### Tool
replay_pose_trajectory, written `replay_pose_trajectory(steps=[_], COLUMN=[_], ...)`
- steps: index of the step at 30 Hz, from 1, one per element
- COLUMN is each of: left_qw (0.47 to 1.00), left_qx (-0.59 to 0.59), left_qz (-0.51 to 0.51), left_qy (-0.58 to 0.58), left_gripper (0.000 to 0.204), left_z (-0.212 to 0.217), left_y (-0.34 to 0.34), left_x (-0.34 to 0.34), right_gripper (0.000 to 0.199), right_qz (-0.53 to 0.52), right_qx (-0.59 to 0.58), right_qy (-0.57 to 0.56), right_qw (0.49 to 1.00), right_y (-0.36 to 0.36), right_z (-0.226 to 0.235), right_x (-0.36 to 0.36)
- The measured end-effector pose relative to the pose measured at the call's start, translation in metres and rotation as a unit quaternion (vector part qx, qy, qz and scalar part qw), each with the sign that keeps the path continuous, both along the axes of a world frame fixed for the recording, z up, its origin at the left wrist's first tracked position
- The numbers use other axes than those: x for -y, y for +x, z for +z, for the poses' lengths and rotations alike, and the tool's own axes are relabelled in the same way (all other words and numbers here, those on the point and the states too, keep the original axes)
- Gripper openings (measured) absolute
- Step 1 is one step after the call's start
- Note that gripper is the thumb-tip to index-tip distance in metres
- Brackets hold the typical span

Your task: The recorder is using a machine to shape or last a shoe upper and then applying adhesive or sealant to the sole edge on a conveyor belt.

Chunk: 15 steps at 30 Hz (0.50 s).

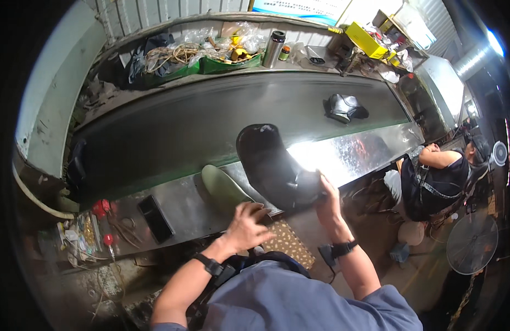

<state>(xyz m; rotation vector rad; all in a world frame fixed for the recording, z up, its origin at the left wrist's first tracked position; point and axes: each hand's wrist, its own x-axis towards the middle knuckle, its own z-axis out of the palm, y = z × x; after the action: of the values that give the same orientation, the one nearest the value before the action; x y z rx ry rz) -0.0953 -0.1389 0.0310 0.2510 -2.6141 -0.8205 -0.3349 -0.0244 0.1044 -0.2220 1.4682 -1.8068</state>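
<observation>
My right hand (329, 201) grips the lower right end of a glossy black boot-like piece (271, 165), which is tilted over the metal ledge and the belt. Its far end is broad and rounded; the end by my hand is blurred. Just left of it, a pale green elongated, rounded form (222, 187), perhaps a shoe last, lies on the ledge. My left hand (247, 226) is close to the near end of that green form, fingers apart. Whether the fingertips touch it I cannot tell.
A dark conveyor belt (172, 132) runs beyond the metal ledge (183, 201), carrying another black shoe-like piece (346, 107). A phone (155, 219) and pliers-like tools (125, 231) lie at left. A steel flask (274, 48) stands behind. A seated person (439, 176) and a fan (471, 243) are at right.
</observation>
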Motion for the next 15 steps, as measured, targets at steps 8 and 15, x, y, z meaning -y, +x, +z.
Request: replay_pose_trajectory(steps=[8, 15], left_qw=[0.618, 0.815], left_qx=[-0.018, 0.039], left_qz=[0.284, 0.511], left_qy=[0.733, 0.273], left_gripper=[0.033, 0.030], left_z=[0.005, -0.078], left_y=[0.011, -0.011], left_x=[0.129, 0.167], right_gripper=[0.038, 0.109], right_qz=[0.360, 0.173], right_qx=[-0.636, -0.592], right_qy=[-0.062, -0.095], right_qw=[0.680, 0.781], right_y=[0.054, 0.096], right_z=[-0.017, -0.111], right_x=[-0.045, -0.012])
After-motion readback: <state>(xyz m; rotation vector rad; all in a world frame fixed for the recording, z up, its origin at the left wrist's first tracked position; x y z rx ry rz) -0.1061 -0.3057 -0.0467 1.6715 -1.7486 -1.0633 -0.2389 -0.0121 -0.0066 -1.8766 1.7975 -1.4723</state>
